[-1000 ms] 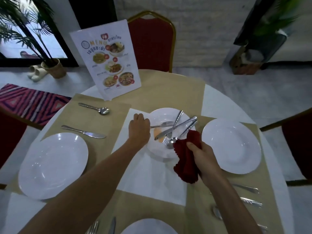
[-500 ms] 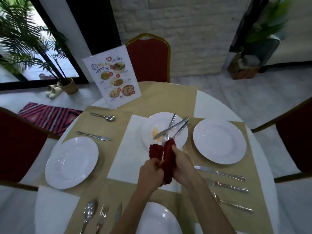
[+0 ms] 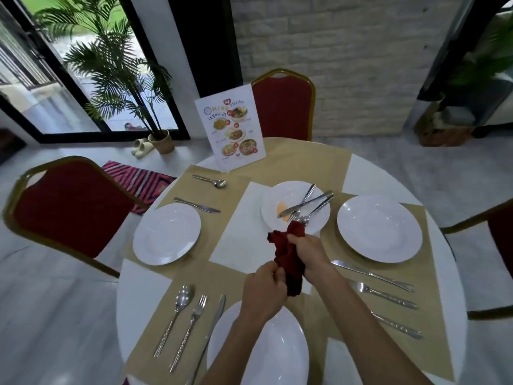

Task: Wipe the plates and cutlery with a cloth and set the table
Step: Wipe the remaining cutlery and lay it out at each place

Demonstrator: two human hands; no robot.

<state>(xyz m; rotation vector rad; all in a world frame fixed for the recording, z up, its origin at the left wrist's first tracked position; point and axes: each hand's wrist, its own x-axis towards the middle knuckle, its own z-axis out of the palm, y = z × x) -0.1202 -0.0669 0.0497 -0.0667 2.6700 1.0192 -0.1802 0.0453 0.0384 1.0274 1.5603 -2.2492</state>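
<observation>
Both my hands grip a crumpled red cloth [image 3: 288, 254] above the table's middle. My right hand [image 3: 308, 251] holds its upper part and my left hand [image 3: 263, 293] pinches its lower part. Whether cutlery is wrapped inside is hidden. Just beyond the cloth, a white centre plate [image 3: 277, 195] with an orange smear carries a knife [image 3: 305, 204], a fork [image 3: 308, 194] and a spoon [image 3: 319, 208]. Clean white plates lie at the left [image 3: 166, 234], right [image 3: 379, 229] and near [image 3: 258, 345] places.
Beside the right plate lie a knife [image 3: 372, 275], fork [image 3: 383, 294] and spoon handle [image 3: 397, 326]. The near place has a spoon [image 3: 177, 315], fork [image 3: 191, 326] and knife [image 3: 211, 329]. A menu card [image 3: 230, 132] stands at the back, and red chairs [image 3: 69, 207] ring the round table.
My left hand left the centre plate's rim and joined the right hand on the cloth. The fork lying sideways on that plate is no longer there. The view pulled back and up.
</observation>
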